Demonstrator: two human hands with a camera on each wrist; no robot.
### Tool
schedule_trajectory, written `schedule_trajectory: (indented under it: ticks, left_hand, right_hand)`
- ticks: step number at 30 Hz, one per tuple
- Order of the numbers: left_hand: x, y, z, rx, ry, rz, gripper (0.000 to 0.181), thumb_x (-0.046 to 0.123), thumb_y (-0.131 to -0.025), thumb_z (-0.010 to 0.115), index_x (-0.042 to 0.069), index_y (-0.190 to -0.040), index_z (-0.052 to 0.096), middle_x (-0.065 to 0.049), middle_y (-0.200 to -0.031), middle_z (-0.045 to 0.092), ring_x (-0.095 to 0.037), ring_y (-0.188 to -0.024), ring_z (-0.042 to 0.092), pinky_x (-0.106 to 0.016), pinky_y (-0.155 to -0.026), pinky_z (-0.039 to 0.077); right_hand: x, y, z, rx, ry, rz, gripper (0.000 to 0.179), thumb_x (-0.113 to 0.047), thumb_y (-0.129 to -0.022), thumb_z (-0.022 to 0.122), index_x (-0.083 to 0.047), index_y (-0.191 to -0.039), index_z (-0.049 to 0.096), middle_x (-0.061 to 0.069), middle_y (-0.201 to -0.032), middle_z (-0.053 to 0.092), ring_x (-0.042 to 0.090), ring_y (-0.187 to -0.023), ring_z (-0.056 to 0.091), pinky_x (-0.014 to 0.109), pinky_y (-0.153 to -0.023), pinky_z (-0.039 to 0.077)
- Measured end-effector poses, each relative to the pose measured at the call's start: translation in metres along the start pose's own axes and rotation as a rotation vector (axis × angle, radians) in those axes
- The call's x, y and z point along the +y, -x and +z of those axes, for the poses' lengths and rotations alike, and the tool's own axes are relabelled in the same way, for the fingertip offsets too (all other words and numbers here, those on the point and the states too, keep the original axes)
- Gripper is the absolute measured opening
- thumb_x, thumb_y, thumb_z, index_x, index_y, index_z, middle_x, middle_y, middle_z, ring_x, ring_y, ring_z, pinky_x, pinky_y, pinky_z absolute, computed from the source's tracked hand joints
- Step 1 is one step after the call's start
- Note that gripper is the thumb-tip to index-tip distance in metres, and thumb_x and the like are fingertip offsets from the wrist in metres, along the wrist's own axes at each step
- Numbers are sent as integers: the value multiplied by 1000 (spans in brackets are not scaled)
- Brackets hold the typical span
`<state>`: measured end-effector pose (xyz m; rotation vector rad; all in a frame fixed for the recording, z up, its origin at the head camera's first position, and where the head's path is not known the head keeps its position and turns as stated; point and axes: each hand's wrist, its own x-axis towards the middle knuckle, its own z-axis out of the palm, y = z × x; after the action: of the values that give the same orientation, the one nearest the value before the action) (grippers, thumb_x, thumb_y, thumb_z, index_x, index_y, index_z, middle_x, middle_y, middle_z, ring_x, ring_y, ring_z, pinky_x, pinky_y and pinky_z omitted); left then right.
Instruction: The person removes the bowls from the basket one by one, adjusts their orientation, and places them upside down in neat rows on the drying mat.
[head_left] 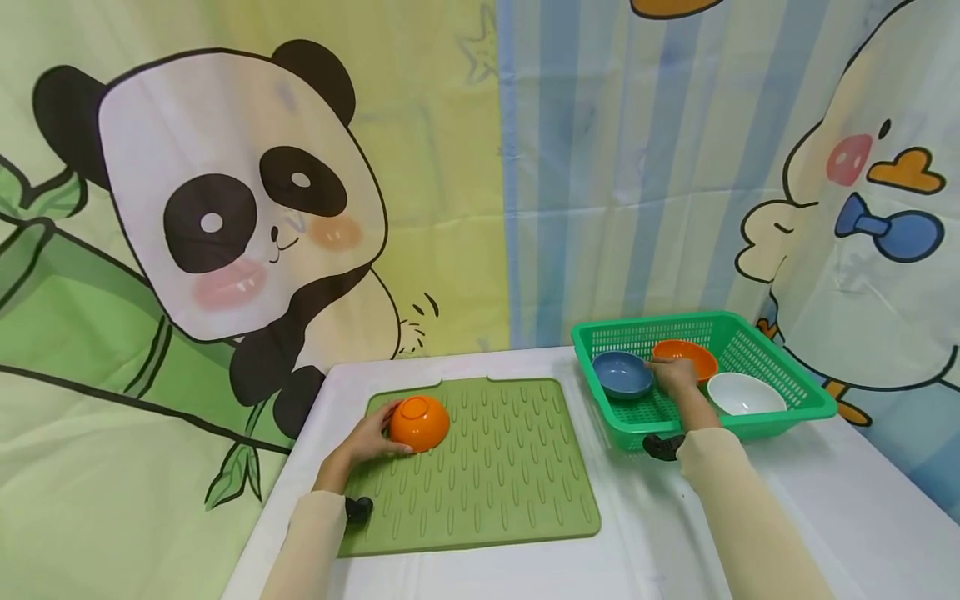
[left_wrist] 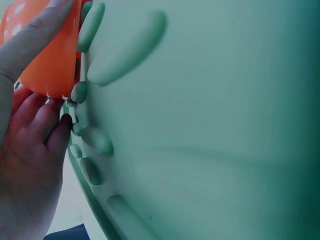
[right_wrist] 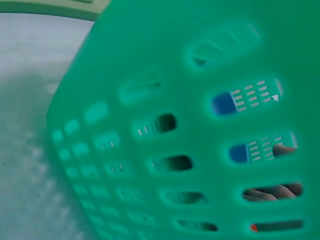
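on the green mat (head_left: 517, 483), our left hand (head_left: 369, 435) clasps the upturned orange bowl (head_left: 426, 423), probably light, stiff and slick, best held by its sides; beside the blue bowl (head_left: 621, 375) in the basket (head_left: 624, 435), we cannot tell our right hand's (head_left: 677, 378) grip.

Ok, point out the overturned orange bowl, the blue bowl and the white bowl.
Overturned orange bowl (head_left: 425, 427), head view, on its outer side wall.
Blue bowl (head_left: 622, 374), head view, on its inner surface.
White bowl (head_left: 747, 394), head view, on its inner surface.

Both arms (head_left: 753, 512) extended forward, left grip (head_left: 372, 435) curved, thumb (left_wrist: 35, 37) apart from fingers (left_wrist: 42, 117), right grip (head_left: 675, 377) farther out
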<state>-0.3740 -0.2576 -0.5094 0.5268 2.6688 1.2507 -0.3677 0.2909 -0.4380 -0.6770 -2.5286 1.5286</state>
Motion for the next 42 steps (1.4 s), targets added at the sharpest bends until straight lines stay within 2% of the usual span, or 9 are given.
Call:
schedule_trajectory:
  ticks: [6, 12, 18, 20, 22, 26, 30, 36, 42]
  left_hand:
    - [1, 2, 0, 2, 3, -9, 104, 24, -63, 86, 2, -144, 25, -22, -145, 28, -35, -131, 31, -47, -103, 31]
    - [0, 3, 2, 6, 19, -19, 104, 24, -63, 86, 2, -144, 25, -23, -145, 28, -35, -131, 30, -48, -104, 31]
    - [-2, 5, 5, 7, 22, -27, 104, 24, -63, 85, 3, -145, 24, -22, -145, 28, -34, -132, 30, -48, -104, 30]
    - [-3, 5, 6, 6, 26, -27, 105, 24, -63, 86, 3, -145, 24, -22, -145, 28, -34, -132, 30, -48, -104, 30]
    - [-3, 5, 6, 6, 25, -26, 105, 25, -63, 86, 2, -145, 24, -22, -145, 28, -34, -131, 30, -48, -104, 30]
    - [-2, 5, 6, 8, 25, -29, 104, 25, -63, 85, 3, -145, 24, -22, -145, 28, -34, -131, 30, -48, -104, 30]
    - [-1, 5, 4, 11, 23, -32, 104, 25, -64, 85, 3, -145, 24, -22, -145, 28, -34, -131, 30, -48, -104, 30]
    - [0, 5, 4, 9, 27, -27, 103, 24, -64, 85, 3, -145, 24, -23, -145, 27, -35, -131, 30, -48, -103, 31]
    - [-1, 2, 4, 12, 20, -24, 103, 25, -64, 85, 4, -145, 24, -22, -146, 27, -34, -131, 30, -48, -103, 31]
  right_hand:
    - [4, -3, 2, -45, 104, -3, 44, -20, -92, 57, 10, -124, 52, 31, -128, 43, 43, -114, 39, 48, -95, 37]
    - [9, -7, 4, -33, 203, -18, 41, -16, -90, 60, 12, -118, 55, 31, -119, 49, 41, -103, 44, 47, -90, 40]
    - [12, -8, 6, -80, 287, -54, 40, -11, -89, 60, 15, -119, 52, 28, -102, 60, 33, -86, 55, 38, -76, 48]
    - [12, -8, 7, -104, 277, -49, 41, -7, -89, 60, 16, -122, 50, 28, -101, 60, 32, -82, 59, 33, -72, 51]
    - [11, -8, 9, -124, 215, -16, 43, -3, -89, 59, 16, -125, 46, 31, -108, 56, 33, -82, 63, 32, -71, 54]
    - [10, -10, 12, -141, 64, 71, 47, 5, -88, 57, 16, -130, 40, 36, -121, 46, 35, -88, 65, 36, -76, 53]
    - [10, -15, 14, -131, -20, 122, 48, 8, -87, 56, 16, -131, 39, 36, -121, 44, 35, -84, 66, 38, -78, 52]
    - [8, -17, 14, -120, -33, 154, 48, 10, -86, 57, 15, -130, 40, 36, -119, 44, 34, -79, 66, 39, -79, 52]
    - [2, -11, 11, -90, 7, 162, 42, 7, -86, 57, 16, -125, 45, 37, -113, 46, 32, -77, 67, 37, -77, 52]
